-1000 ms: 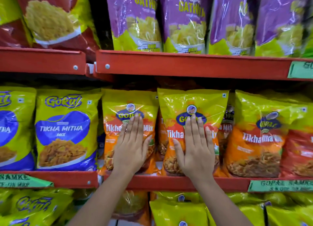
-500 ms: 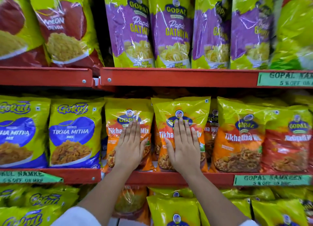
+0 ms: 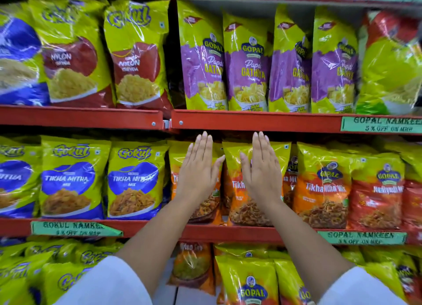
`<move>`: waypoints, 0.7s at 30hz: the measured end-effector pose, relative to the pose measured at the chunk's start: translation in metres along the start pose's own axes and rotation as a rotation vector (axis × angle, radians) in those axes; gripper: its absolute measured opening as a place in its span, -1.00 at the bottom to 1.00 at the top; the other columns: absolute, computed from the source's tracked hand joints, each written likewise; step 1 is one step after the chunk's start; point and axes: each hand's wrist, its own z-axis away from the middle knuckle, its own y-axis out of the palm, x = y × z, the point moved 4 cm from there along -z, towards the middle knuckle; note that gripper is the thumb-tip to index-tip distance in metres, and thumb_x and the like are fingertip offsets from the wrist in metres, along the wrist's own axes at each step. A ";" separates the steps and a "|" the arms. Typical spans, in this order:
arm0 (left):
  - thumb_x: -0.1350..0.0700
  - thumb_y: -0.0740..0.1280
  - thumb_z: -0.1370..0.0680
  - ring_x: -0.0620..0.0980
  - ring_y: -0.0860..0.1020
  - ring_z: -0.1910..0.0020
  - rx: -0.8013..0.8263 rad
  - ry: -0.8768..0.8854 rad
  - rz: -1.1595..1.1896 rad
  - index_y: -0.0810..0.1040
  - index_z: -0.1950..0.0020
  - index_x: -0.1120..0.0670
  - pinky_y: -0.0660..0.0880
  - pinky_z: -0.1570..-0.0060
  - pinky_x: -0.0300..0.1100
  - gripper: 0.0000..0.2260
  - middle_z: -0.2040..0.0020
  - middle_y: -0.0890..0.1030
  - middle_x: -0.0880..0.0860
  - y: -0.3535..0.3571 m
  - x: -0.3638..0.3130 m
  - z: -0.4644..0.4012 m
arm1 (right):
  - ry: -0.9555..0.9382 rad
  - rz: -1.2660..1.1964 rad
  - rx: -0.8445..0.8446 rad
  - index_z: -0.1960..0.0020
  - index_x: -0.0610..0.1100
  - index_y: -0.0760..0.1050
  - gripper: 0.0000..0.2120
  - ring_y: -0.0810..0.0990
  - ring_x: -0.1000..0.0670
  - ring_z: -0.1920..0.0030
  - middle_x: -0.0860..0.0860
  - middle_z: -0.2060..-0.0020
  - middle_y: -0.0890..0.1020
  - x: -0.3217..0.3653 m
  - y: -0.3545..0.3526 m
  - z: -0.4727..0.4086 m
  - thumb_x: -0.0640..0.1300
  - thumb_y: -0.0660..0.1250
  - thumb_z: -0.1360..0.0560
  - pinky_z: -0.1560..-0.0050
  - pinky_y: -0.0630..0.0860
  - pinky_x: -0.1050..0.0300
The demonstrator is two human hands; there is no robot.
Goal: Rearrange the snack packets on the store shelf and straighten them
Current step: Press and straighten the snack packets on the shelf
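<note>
Two yellow-and-orange Gopal Tikha Mitha Mix packets stand side by side on the middle red shelf (image 3: pixel 228 232). My left hand (image 3: pixel 198 170) lies flat, fingers straight and together, in front of the left packet (image 3: pixel 206 210). My right hand (image 3: pixel 261 170) is held the same way over the right packet (image 3: pixel 249 210). Both hands' fingertips reach up to the packets' top edges, just under the shelf above (image 3: pixel 251 122). Neither hand grips anything. Whether the palms touch the packets I cannot tell.
Blue Gokul Tikha Mitha packets (image 3: pixel 134 181) fill the shelf to the left, more orange and red Gopal packets (image 3: pixel 323 188) to the right. Purple Papdi Gathiya packets (image 3: pixel 246 60) stand on the shelf above. Green price labels (image 3: pixel 362 237) hang on the shelf edges. More packets sit below.
Both hands slid up the packet fronts from the lower halves to the top edges. The view has tilted upward and pulled back, showing more of the upper shelf.
</note>
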 end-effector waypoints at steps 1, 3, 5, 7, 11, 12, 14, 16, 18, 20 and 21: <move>-0.20 -0.13 -0.61 0.01 0.04 -0.59 0.031 0.013 0.014 0.08 -0.58 0.18 -0.09 -0.53 -0.14 -0.35 -0.60 0.11 0.12 -0.001 -0.002 0.000 | 0.023 -0.013 0.015 -0.58 -0.20 0.15 -0.43 0.18 -0.07 -0.59 -0.12 -0.56 0.26 -0.004 0.000 -0.001 0.07 0.06 -0.66 -0.54 0.20 -0.03; -0.19 -0.07 -0.62 0.02 0.10 -0.58 0.108 0.013 0.081 0.11 -0.57 0.17 -0.02 -0.52 -0.14 -0.37 -0.59 0.17 0.12 0.003 -0.005 0.001 | 0.088 -0.052 0.038 -0.57 -0.20 0.17 -0.43 0.24 -0.09 -0.56 -0.13 -0.54 0.31 -0.015 0.001 -0.001 0.08 0.06 -0.66 -0.49 0.25 -0.03; -0.17 0.03 -0.63 0.05 0.19 -0.55 0.203 -0.086 0.272 0.14 -0.56 0.15 0.14 -0.49 -0.06 -0.41 -0.56 0.25 0.12 0.015 -0.003 0.000 | 0.210 -0.147 0.050 -0.56 -0.21 0.19 -0.44 0.27 -0.11 -0.54 -0.14 -0.52 0.34 -0.029 -0.001 -0.002 0.08 0.07 -0.66 -0.45 0.29 -0.04; -0.14 0.12 -0.63 0.07 0.26 -0.52 0.272 -0.267 0.525 0.18 -0.55 0.15 0.24 -0.45 -0.02 -0.42 -0.53 0.30 0.13 0.033 0.001 -0.004 | 0.397 -0.279 0.046 -0.55 -0.20 0.19 -0.44 0.28 -0.12 -0.52 -0.13 -0.51 0.33 -0.047 -0.002 -0.003 0.07 0.12 -0.65 -0.41 0.32 -0.05; -0.01 0.26 -0.61 0.10 0.38 -0.43 0.271 -0.653 1.022 0.26 -0.50 0.20 0.34 -0.29 -0.11 -0.48 -0.46 0.40 0.16 0.061 0.003 -0.016 | 0.740 -0.540 0.001 -0.51 -0.23 0.26 -0.43 0.43 -0.14 -0.37 -0.15 -0.37 0.45 -0.091 0.008 -0.010 0.06 0.22 -0.61 -0.33 0.36 -0.05; 0.00 0.27 -0.61 0.10 0.39 -0.42 0.273 -0.713 1.106 0.28 -0.49 0.20 0.34 -0.26 -0.13 -0.49 -0.44 0.41 0.15 0.068 0.002 -0.020 | 0.820 -0.642 -0.015 -0.50 -0.23 0.28 -0.44 0.46 -0.13 -0.32 -0.14 -0.32 0.49 -0.099 0.011 -0.013 0.05 0.23 -0.61 -0.28 0.38 -0.01; 0.02 0.30 -0.59 0.10 0.41 -0.40 0.254 -0.796 1.214 0.33 -0.45 0.21 0.33 -0.26 -0.15 -0.51 -0.40 0.46 0.15 0.081 0.003 -0.031 | 0.938 -0.808 -0.025 -0.49 -0.22 0.30 -0.50 0.46 -0.14 -0.35 -0.13 -0.33 0.50 -0.111 0.017 -0.019 -0.03 0.23 -0.63 -0.22 0.35 0.07; 0.02 0.32 -0.58 0.12 0.46 -0.36 0.247 -0.849 1.249 0.41 -0.39 0.22 0.34 -0.31 -0.11 -0.55 -0.35 0.52 0.16 0.093 0.002 -0.042 | 0.979 -0.858 -0.005 -0.46 -0.23 0.34 -0.56 0.45 -0.15 -0.37 -0.14 -0.34 0.51 -0.119 0.021 -0.026 -0.08 0.22 -0.64 -0.18 0.32 0.11; 0.05 0.33 -0.58 0.11 0.51 -0.28 0.229 -0.896 1.293 0.44 -0.36 0.25 0.38 -0.31 -0.07 -0.58 -0.30 0.55 0.17 0.099 0.000 -0.050 | 0.991 -0.902 0.005 -0.36 -0.22 0.46 -0.67 0.49 -0.13 -0.28 -0.17 -0.29 0.55 -0.126 0.026 -0.033 -0.12 0.23 -0.64 -0.18 0.33 0.11; 0.16 0.32 -0.59 0.06 0.52 -0.13 0.162 -0.923 1.354 0.46 -0.31 0.29 0.46 -0.18 -0.14 -0.67 -0.16 0.60 0.18 0.104 0.001 -0.057 | 0.998 -0.904 0.010 -0.03 -0.13 0.55 -0.88 0.49 -0.09 -0.13 -0.17 -0.13 0.59 -0.130 0.031 -0.040 -0.11 0.27 -0.62 -0.17 0.38 0.05; 0.22 0.32 -0.59 0.05 0.50 -0.05 0.126 -0.918 1.346 0.48 -0.26 0.29 0.48 -0.06 -0.21 -0.72 -0.02 0.61 0.15 0.104 0.002 -0.061 | 1.003 -0.903 -0.002 0.11 -0.09 0.52 -0.86 0.49 -0.08 -0.09 -0.15 -0.06 0.59 -0.132 0.032 -0.042 -0.08 0.29 -0.61 -0.17 0.39 0.03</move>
